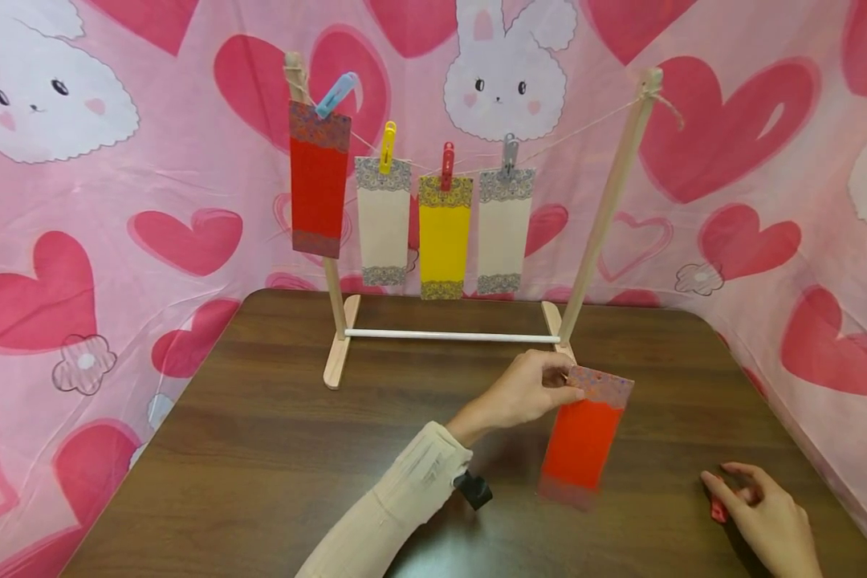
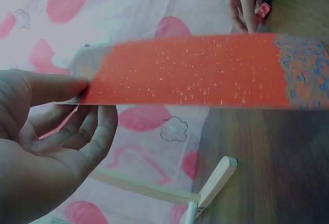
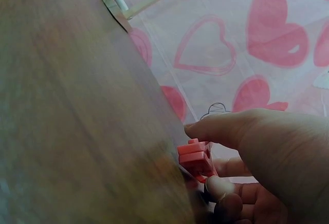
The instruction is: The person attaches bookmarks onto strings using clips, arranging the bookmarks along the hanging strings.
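Note:
My left hand [image 1: 527, 389] pinches a red card [image 1: 585, 445] with patterned bands by its top corner, between thumb and fingers. The card hangs slightly tilted over the table, in front of the stand's right foot. In the left wrist view the same card [image 2: 190, 72] stretches right from the fingertips. At the table's right side, my right hand [image 1: 769, 514] holds a red clothespin [image 1: 718, 510] in its fingers. The right wrist view shows this clothespin [image 3: 194, 158] below the thumb, its far end partly hidden by the fingers.
A wooden stand [image 1: 607, 209] with a string stands at the table's back. Clipped along it hang another red card [image 1: 319, 181], a white card [image 1: 384, 225], a yellow card [image 1: 444, 241] and a second white card [image 1: 504, 233]. A heart-print cloth [image 1: 195, 241] hangs behind the table [image 1: 260, 449].

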`<action>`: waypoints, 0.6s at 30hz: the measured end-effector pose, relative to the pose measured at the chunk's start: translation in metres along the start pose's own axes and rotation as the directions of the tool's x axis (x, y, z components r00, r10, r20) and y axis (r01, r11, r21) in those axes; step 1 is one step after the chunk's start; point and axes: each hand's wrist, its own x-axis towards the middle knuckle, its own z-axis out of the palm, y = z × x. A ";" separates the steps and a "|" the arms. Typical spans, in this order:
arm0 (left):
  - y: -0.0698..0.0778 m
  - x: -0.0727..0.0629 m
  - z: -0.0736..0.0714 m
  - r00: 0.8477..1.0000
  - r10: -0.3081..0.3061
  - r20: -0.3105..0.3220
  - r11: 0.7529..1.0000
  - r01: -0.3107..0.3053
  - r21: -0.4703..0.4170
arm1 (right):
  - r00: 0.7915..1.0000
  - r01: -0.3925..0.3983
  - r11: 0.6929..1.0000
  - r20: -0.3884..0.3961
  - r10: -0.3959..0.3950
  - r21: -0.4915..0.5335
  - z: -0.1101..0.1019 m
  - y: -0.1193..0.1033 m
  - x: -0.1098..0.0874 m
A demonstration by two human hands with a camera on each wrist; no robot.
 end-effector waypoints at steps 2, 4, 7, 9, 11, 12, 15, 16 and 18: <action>0.001 0.000 0.000 1.000 0.014 -0.002 1.000 -0.014 0.015 | 1.000 0.003 1.000 -0.008 -0.003 0.002 0.001 0.000 0.000; 0.002 -0.001 0.000 1.000 0.021 0.002 1.000 -0.021 0.020 | 1.000 0.007 1.000 -0.016 -0.007 0.003 0.001 0.001 -0.001; 0.002 -0.001 0.001 0.999 0.035 0.019 0.997 -0.037 0.068 | 0.999 0.017 1.000 -0.031 -0.017 0.005 0.001 0.000 -0.002; 0.002 -0.002 0.002 0.998 0.048 0.049 0.994 -0.052 0.101 | 0.999 0.024 1.000 -0.039 -0.024 0.006 0.002 0.000 -0.003; 0.001 -0.003 0.003 0.994 0.062 0.093 0.987 -0.076 0.145 | 0.998 0.034 0.999 -0.044 -0.033 0.006 0.001 0.000 -0.003; 0.001 -0.003 0.004 0.991 0.066 0.118 0.984 -0.084 0.156 | 0.998 0.035 0.999 -0.043 -0.035 0.006 0.001 0.000 -0.003; 0.001 -0.005 0.007 0.983 0.065 0.170 0.983 -0.093 0.160 | 0.999 0.033 0.999 -0.043 -0.033 0.017 0.001 0.000 -0.003; 0.001 -0.005 0.008 0.983 0.056 0.176 0.986 -0.082 0.146 | 0.998 0.030 0.999 -0.054 -0.028 0.027 0.000 0.000 -0.004; 0.002 -0.005 0.008 0.987 0.050 0.155 0.989 -0.070 0.127 | 0.997 0.025 0.998 -0.080 -0.020 0.059 0.000 -0.001 -0.003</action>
